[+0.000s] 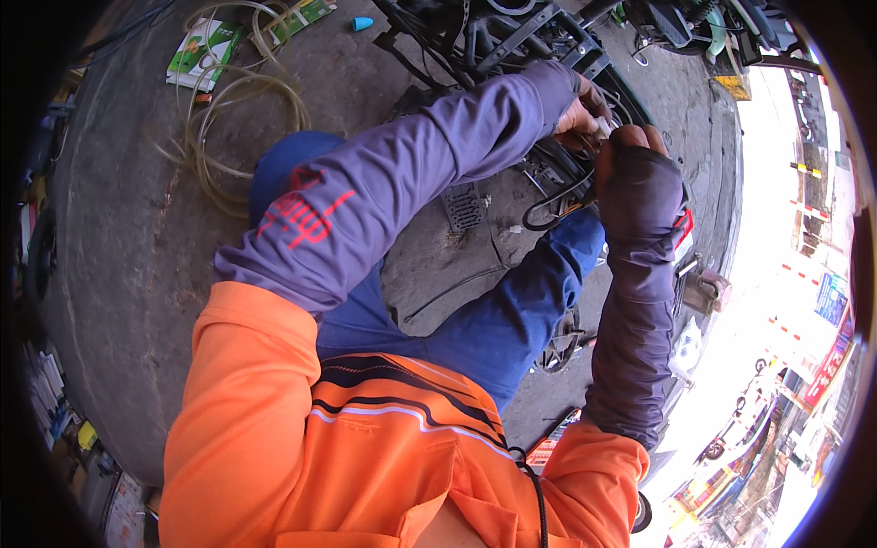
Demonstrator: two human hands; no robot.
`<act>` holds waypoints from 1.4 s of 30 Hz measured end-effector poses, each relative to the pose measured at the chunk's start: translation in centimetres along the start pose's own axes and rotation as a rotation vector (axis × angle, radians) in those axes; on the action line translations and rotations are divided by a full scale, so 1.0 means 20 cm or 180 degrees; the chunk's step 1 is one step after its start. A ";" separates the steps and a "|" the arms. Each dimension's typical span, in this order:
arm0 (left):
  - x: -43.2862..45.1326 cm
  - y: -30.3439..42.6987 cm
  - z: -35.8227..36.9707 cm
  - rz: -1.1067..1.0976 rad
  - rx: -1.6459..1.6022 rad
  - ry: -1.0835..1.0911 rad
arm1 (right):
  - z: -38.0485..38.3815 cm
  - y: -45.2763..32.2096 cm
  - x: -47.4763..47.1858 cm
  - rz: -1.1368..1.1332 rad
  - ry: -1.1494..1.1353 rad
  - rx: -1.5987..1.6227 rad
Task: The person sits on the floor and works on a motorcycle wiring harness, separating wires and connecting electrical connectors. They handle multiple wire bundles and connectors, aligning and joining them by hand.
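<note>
At the upper right, both hands meet over the black metal frame of a vehicle (510, 44). My left hand (581, 115) and my right hand (634, 147) have their fingers closed around a small white plastic connector (603, 128) between them. Grey sleeves reach over the backs of both hands and hide part of the fingers. Several wires (575, 204) and a black cable loop (541, 222) hang from the frame below the hands. A dark slotted plate (464, 205) lies on the ground to their lower left.
Coiled clear tubing (202, 147) and a green-and-white box (203, 55) lie at the upper left. A small blue cap (362, 24) is near the top. A thin black cable (455, 284) crosses the ground between my legs. A bench vise (707, 291) stands at the right.
</note>
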State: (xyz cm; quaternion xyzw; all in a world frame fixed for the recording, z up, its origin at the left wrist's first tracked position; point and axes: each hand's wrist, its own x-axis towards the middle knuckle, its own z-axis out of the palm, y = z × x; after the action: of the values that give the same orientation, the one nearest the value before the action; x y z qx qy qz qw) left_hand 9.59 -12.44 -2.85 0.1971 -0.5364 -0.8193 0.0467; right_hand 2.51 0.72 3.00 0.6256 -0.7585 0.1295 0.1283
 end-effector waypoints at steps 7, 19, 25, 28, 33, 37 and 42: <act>0.00 0.01 0.01 -0.0042 0.0030 -0.0019 | 0.01 0.01 -0.02 -0.0095 0.0292 0.0292; 0.00 0.03 0.02 -0.0065 0.0308 -0.0012 | 0.02 0.03 -0.04 -0.0189 0.0375 0.0447; 0.01 -0.01 0.01 0.0075 0.0016 0.0072 | -0.02 0.04 -0.04 0.0329 0.0159 0.0892; 0.02 -0.02 -0.01 -0.0055 -0.0256 -0.0023 | -0.06 0.05 -0.02 0.0238 0.0310 0.1020; 0.03 -0.04 -0.04 0.0049 -0.0392 -0.0276 | -0.09 0.03 -0.04 0.0319 0.0021 0.1030; 0.03 -0.05 -0.05 0.0163 -0.0266 -0.0240 | -0.06 0.07 -0.06 0.0595 0.0197 0.1065; 0.05 -0.02 -0.04 -0.0065 -0.0082 -0.0375 | -0.03 0.11 -0.09 0.1599 -0.0216 0.2337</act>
State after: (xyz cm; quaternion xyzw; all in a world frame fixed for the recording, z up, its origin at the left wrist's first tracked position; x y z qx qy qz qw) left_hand 8.98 -13.31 -3.88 0.1534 -0.5256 -0.8367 0.0093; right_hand 0.80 3.00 2.84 0.4299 -0.7945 0.3969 -0.1627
